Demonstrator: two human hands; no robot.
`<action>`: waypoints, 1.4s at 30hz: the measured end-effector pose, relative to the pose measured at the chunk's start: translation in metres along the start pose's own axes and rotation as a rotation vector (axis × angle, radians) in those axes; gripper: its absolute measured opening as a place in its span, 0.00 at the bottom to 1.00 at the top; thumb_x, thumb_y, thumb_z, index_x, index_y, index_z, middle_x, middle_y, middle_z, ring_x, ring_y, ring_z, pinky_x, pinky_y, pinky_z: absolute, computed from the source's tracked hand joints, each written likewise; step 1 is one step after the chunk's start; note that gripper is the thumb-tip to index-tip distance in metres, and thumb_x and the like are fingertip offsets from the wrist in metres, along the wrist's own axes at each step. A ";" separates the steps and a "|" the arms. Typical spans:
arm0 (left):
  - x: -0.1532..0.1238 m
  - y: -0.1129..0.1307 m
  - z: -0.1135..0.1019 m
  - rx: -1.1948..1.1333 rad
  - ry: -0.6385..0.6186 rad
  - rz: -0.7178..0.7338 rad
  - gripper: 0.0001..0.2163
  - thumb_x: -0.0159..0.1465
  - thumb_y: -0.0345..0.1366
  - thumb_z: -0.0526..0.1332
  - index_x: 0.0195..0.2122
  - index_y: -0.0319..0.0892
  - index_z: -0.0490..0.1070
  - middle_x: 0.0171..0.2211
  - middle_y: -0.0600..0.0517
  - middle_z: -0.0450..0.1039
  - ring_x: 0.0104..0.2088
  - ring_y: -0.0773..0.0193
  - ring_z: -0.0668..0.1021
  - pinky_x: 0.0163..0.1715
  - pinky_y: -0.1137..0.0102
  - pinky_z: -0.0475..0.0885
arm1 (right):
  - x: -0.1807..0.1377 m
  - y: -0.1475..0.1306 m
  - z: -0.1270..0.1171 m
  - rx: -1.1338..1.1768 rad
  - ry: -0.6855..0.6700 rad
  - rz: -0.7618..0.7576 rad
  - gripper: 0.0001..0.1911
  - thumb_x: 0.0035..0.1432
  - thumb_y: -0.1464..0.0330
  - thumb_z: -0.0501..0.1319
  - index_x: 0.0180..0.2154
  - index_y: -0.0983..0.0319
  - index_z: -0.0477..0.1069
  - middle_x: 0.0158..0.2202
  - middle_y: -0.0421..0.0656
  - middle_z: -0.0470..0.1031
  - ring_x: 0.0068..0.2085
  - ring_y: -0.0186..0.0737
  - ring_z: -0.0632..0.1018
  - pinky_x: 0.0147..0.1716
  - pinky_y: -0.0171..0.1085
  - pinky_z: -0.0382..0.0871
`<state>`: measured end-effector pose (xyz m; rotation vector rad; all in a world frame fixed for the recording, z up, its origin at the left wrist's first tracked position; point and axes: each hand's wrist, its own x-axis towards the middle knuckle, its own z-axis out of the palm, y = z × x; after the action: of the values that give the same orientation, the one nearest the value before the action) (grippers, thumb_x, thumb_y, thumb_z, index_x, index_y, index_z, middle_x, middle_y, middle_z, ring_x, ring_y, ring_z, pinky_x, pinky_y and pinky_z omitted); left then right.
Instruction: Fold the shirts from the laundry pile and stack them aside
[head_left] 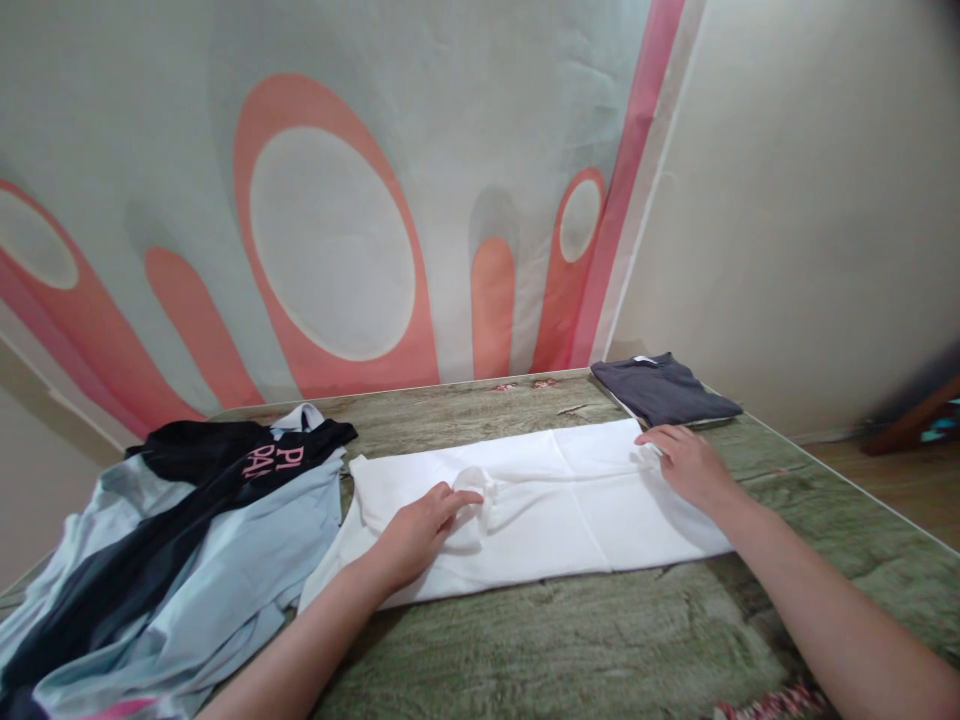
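A white garment (555,500) lies spread lengthwise across the green table (600,650), partly folded. My left hand (420,530) rests on its left part, fingers pinching a bunched fold of white cloth near the middle. My right hand (686,465) presses on the garment's far right corner, fingers curled on the fabric edge. Both forearms reach in from the bottom of the view.
A heap of light blue and black clothes with pink lettering (187,540) lies at the left of the table. A folded dark grey garment (664,390) sits at the back right corner. A patterned wall hanging stands behind; wooden floor at right.
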<state>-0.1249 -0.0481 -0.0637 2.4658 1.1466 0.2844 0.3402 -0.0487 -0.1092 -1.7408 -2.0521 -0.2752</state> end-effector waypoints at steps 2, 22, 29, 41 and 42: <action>0.000 -0.001 0.001 0.011 -0.005 0.012 0.16 0.66 0.30 0.49 0.50 0.52 0.67 0.41 0.53 0.66 0.39 0.63 0.74 0.42 0.71 0.66 | -0.001 0.002 0.001 0.038 -0.026 0.004 0.19 0.47 0.82 0.52 0.33 0.59 0.77 0.37 0.42 0.78 0.40 0.40 0.75 0.42 0.38 0.62; -0.003 -0.003 -0.029 -0.381 0.088 -0.087 0.06 0.58 0.30 0.50 0.32 0.42 0.66 0.28 0.56 0.65 0.31 0.64 0.70 0.32 0.72 0.65 | 0.024 -0.270 -0.013 0.470 -0.175 -0.606 0.07 0.62 0.70 0.56 0.36 0.61 0.73 0.37 0.44 0.77 0.45 0.42 0.73 0.51 0.45 0.61; 0.000 -0.004 -0.014 -0.326 0.208 -0.158 0.04 0.57 0.34 0.56 0.27 0.41 0.65 0.23 0.57 0.65 0.25 0.67 0.67 0.27 0.73 0.62 | 0.001 -0.285 0.005 0.498 -0.171 -0.637 0.10 0.64 0.69 0.54 0.46 0.61 0.69 0.43 0.45 0.77 0.48 0.42 0.72 0.60 0.51 0.50; -0.001 0.004 -0.023 -0.185 0.382 -0.068 0.14 0.59 0.24 0.50 0.29 0.42 0.74 0.34 0.51 0.69 0.38 0.63 0.73 0.42 0.69 0.68 | 0.007 -0.274 0.012 0.599 -0.039 -0.609 0.17 0.60 0.76 0.54 0.51 0.62 0.68 0.47 0.48 0.76 0.51 0.43 0.72 0.56 0.49 0.60; -0.001 0.005 -0.022 -0.184 0.367 -0.057 0.15 0.60 0.24 0.49 0.30 0.43 0.75 0.34 0.51 0.69 0.39 0.64 0.74 0.43 0.68 0.68 | 0.007 -0.274 0.014 0.597 -0.040 -0.621 0.17 0.60 0.76 0.54 0.49 0.62 0.69 0.45 0.47 0.76 0.49 0.42 0.73 0.56 0.49 0.60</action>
<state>-0.1302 -0.0459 -0.0414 2.2718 1.2658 0.8140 0.0696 -0.0891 -0.0843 -0.7492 -2.3358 0.1860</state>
